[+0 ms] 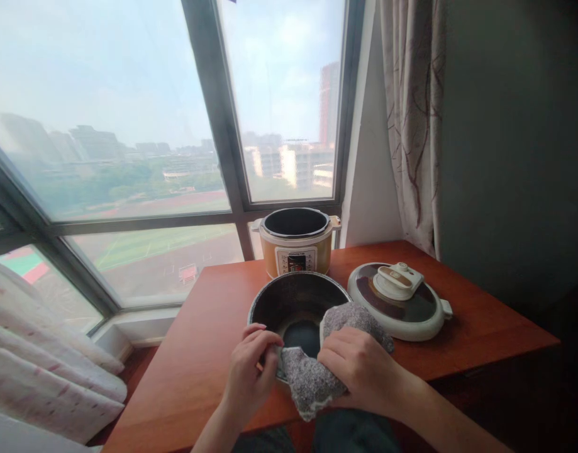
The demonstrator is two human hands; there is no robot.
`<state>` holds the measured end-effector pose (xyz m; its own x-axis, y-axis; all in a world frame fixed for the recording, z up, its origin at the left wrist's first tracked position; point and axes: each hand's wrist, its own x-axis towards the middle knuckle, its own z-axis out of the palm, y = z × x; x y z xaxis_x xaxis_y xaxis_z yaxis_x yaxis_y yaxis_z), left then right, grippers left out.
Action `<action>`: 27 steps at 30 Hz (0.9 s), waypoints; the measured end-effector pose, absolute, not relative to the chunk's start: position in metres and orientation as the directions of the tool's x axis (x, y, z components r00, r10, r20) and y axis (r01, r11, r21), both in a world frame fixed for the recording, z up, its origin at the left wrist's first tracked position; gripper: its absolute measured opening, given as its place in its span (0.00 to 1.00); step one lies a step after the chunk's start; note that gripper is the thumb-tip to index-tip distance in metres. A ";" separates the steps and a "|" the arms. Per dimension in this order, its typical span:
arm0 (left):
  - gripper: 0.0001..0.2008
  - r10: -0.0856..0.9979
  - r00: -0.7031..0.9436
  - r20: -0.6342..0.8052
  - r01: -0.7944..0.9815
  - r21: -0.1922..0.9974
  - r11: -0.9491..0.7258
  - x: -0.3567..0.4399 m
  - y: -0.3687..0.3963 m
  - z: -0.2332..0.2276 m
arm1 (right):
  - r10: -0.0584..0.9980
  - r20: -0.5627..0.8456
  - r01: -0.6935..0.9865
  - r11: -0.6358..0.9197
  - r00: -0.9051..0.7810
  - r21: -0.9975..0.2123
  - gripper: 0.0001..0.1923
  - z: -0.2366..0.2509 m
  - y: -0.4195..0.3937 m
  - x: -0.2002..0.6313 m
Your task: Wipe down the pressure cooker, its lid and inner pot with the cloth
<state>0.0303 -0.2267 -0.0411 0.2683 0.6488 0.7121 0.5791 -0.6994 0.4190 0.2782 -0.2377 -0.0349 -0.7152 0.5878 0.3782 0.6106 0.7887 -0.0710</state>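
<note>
A speckled grey cleaning cloth (312,380) is bunched over the near side of a dark inner pot (265,302). My right hand (352,362) is closed round the middle of the cloth, with folds sticking out on both sides. At the cloth's left corner, beside the pot's rim, my left hand (253,362) pinches with thumb and fingers; the exact contact is partly hidden. The pot stands upright on the table, its wide mouth facing up. Cloth and hands cover its near rim.
Behind the pot stands a gold and white electric pressure cooker (295,248), its top uncovered. Its lid (395,302) lies to the right on the brown wooden table (189,352). Windows (279,113) rise behind, with curtains (414,126) at both sides.
</note>
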 end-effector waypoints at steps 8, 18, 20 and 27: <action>0.13 0.623 0.330 0.709 0.502 0.427 -0.752 -0.001 -0.203 -0.042 | 0.557 0.385 0.551 0.823 -0.736 -0.138 0.21 -0.033 -0.222 0.290; 0.10 0.567 0.348 0.747 0.665 0.230 -0.711 0.047 -0.262 -0.054 | 0.629 0.384 0.653 0.753 -0.676 -0.085 0.21 -0.031 -0.244 0.261; 0.12 0.574 0.312 0.757 0.646 0.274 -0.713 0.053 -0.262 -0.055 | 0.639 0.421 0.677 0.732 -0.643 -0.077 0.20 -0.031 -0.249 0.250; 0.15 0.605 0.353 0.713 0.533 0.378 -0.757 0.038 -0.239 -0.050 | 0.608 0.488 0.674 0.737 -0.627 -0.052 0.21 -0.036 -0.251 0.244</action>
<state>0.0383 -0.2395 -0.0495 0.3534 0.6052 0.7133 0.5335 -0.7567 0.3778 0.2439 -0.2514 -0.0359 -0.6266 0.6080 0.4875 0.6743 0.7366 -0.0521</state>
